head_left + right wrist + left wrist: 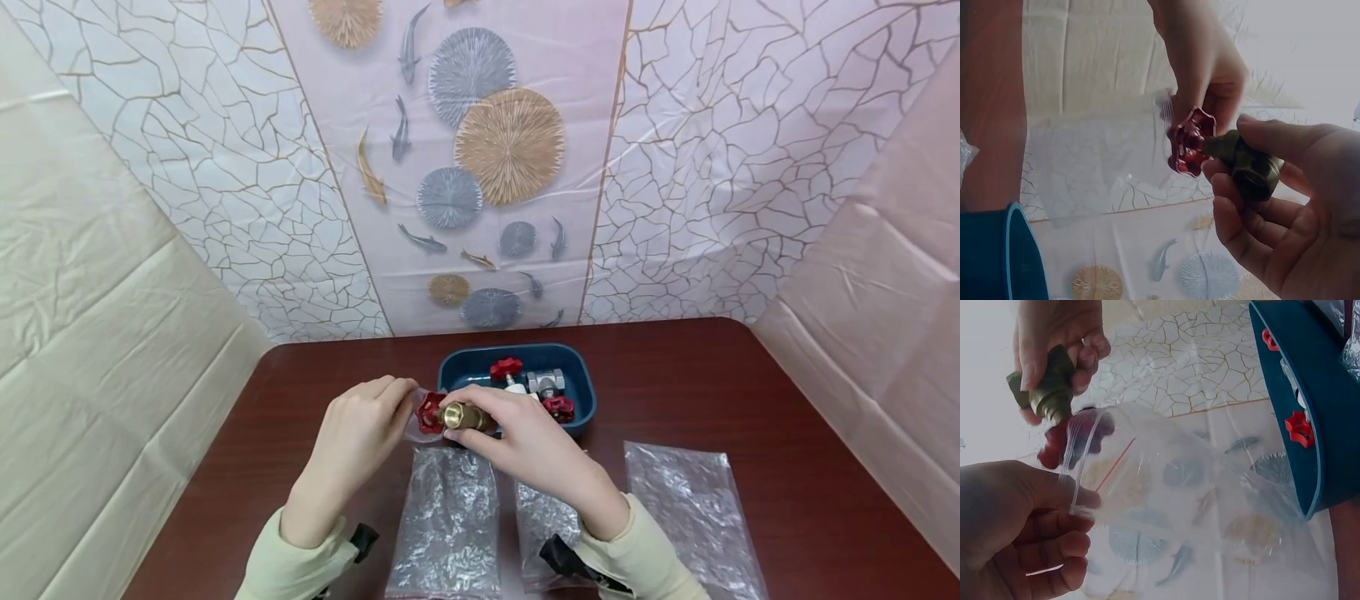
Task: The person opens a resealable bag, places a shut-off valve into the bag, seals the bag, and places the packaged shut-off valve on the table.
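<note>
My right hand grips the brass body of a gate valve, its threaded opening facing up toward the head view. The valve's red handwheel points at the left hand. Between thumb and fingertips, my left hand pinches the zip edge of a clear plastic bag. In the left wrist view the bag hangs spread out, and its mouth partly covers the handwheel. The right hand holds the brass part between thumb and curled fingers.
Behind the hands stands a blue tub with several valves, among them one with a red handwheel and a silver valve. Clear plastic bags lie on the brown table: one at left, one in the middle, one at right.
</note>
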Motion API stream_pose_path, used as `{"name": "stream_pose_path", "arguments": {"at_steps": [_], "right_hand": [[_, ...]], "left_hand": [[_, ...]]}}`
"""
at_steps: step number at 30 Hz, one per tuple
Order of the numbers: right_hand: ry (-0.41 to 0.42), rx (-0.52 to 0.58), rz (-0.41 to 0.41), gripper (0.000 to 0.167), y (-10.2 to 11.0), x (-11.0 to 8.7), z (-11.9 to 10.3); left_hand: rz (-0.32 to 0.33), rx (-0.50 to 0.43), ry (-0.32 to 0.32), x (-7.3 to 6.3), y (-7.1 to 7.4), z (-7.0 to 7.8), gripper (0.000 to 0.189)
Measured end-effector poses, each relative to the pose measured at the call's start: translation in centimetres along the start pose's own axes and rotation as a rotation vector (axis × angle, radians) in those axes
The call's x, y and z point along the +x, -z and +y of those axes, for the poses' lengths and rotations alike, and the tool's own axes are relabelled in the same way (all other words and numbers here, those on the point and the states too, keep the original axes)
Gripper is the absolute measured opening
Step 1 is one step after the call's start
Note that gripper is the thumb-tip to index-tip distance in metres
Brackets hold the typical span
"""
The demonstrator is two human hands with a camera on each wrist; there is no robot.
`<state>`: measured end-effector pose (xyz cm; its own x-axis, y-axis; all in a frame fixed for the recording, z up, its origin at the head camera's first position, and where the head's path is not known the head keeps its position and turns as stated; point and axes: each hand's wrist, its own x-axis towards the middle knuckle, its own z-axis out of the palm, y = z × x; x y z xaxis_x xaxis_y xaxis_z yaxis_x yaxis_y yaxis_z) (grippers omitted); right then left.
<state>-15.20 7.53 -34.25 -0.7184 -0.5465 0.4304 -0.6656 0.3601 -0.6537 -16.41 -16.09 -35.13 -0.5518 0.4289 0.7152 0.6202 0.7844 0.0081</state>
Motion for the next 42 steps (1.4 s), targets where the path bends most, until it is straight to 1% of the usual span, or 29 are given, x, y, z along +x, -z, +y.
{"name": "stream_pose_path", "arguments": {"at_steps": [5,10,14,18,20,23,25,27,33,37,40,42], "right_hand": [[0.015,0.004,0.007,0.028,-0.4,0.0,0.1],[0.016,-0.014,0.000,0.029,-0.7,0.0,0.0],[0.003,-0.066,0.014,0.031,-1.0,-0.1,0.1],[-0.037,-0.106,0.031,0.031,-1.5,-0.1,0.2],[-0.049,-0.142,0.039,0.030,-1.8,-0.1,0.3],[-0.049,-0.225,0.056,0.029,-2.1,-0.2,0.3],[-0.037,-0.286,0.075,0.030,-2.3,-0.2,0.3],[-0.022,-0.323,0.092,0.031,-2.5,-0.3,0.2],[0.051,-0.352,0.142,0.034,-2.9,-0.6,0.3],[0.116,-0.374,0.137,0.033,-3.1,-0.9,0.4],[0.151,-0.392,0.126,0.033,-3.4,-1.0,0.4],[0.167,-0.425,0.126,0.032,-3.5,-1.1,0.5]], "left_hand": [[-0.008,-0.009,0.001,0.0,-0.1,0.3,0.009],[-0.005,-0.020,0.019,-0.1,0.0,0.4,0.009],[0.002,-0.049,0.021,0.1,0.0,0.7,0.008],[-0.004,-0.082,0.004,0.1,-0.1,1.2,0.009],[-0.002,-0.095,-0.005,0.1,-0.1,1.5,0.009],[0.003,-0.105,-0.018,0.2,-0.2,1.8,0.009],[0.000,-0.106,-0.026,0.2,-0.2,2.0,0.007],[-0.004,-0.105,-0.035,0.2,-0.2,2.2,0.007],[-0.010,-0.104,-0.043,0.3,-0.3,2.6,0.009],[-0.010,-0.116,-0.033,0.2,-0.3,2.8,0.009],[-0.005,-0.128,-0.034,0.1,-0.3,2.9,0.009],[-0.003,-0.137,-0.040,0.2,-0.3,3.1,0.010]]}}
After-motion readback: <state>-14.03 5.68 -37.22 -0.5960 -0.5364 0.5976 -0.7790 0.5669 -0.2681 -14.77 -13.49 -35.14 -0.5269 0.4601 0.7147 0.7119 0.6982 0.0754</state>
